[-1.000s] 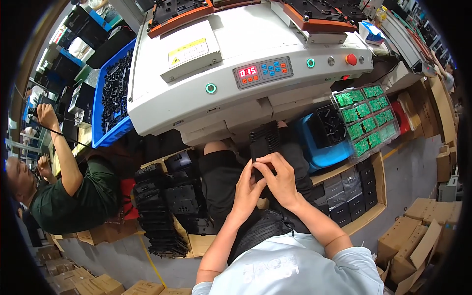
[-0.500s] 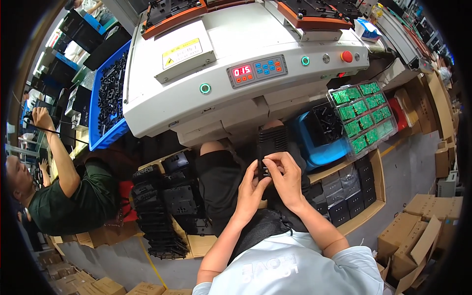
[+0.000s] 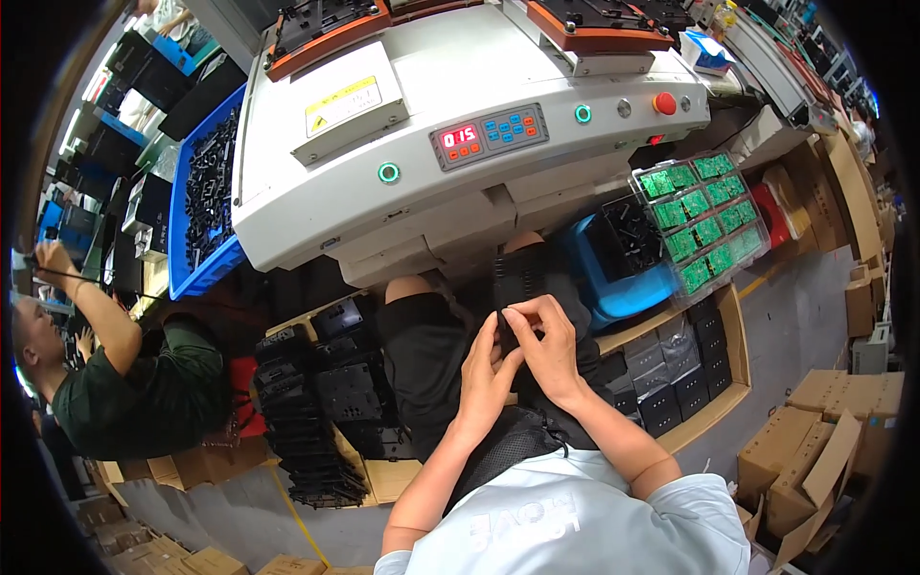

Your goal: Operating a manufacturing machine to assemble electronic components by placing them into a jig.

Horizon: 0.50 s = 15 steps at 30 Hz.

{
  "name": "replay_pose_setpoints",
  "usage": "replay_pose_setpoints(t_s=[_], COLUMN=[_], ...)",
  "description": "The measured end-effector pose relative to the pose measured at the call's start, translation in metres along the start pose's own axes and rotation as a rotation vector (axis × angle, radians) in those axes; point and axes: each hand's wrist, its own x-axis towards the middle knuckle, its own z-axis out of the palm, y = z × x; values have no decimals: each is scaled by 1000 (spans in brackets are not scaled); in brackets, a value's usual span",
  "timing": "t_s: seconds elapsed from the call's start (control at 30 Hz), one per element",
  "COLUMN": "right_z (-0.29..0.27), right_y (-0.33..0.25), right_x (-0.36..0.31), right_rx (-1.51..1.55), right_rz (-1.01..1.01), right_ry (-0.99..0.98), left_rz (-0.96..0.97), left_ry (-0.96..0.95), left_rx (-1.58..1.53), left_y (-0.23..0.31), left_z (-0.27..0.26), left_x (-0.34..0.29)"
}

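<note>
Above my lap I hold a black plastic part with a row of slots (image 3: 513, 278), pointing away from me toward the machine. My left hand (image 3: 487, 379) is closed on its near end from the left side. From the right, my right hand (image 3: 548, 350) pinches the same end, thumb and fingertips close to those of the left. The fingers cover the near end, so whether a smaller piece is between them cannot be made out. My dark shorts behind the part make its outline hard to follow.
A white machine (image 3: 460, 206) with lit buttons stands ahead. Blue bins of black parts (image 3: 182, 273) (image 3: 613, 297) flank it. A clear tray of green circuit boards (image 3: 690, 216) sits right. Stacked black housings (image 3: 307, 422) lie left, cartons (image 3: 805, 450) right. A co-worker (image 3: 134, 393) sits left.
The black slotted part has turned in my hands, and its slotted face now looks narrower. My fingers stay on its near end. The whole view has shifted slightly.
</note>
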Motion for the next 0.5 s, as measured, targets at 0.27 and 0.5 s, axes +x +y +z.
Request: replay_pose_setpoints(t_s=[0.27,0.5], right_z=[-31,-42], right_y=[-2,39], right_x=[26,17], right_rx=[-474,-430], right_rz=[-541,-505], right_ry=[-14,-545], left_rz=[190,260], left_ry=[-16,-398], left_rx=[300,576], left_y=[8,42], left_z=[-20,-41], left_x=[12,21])
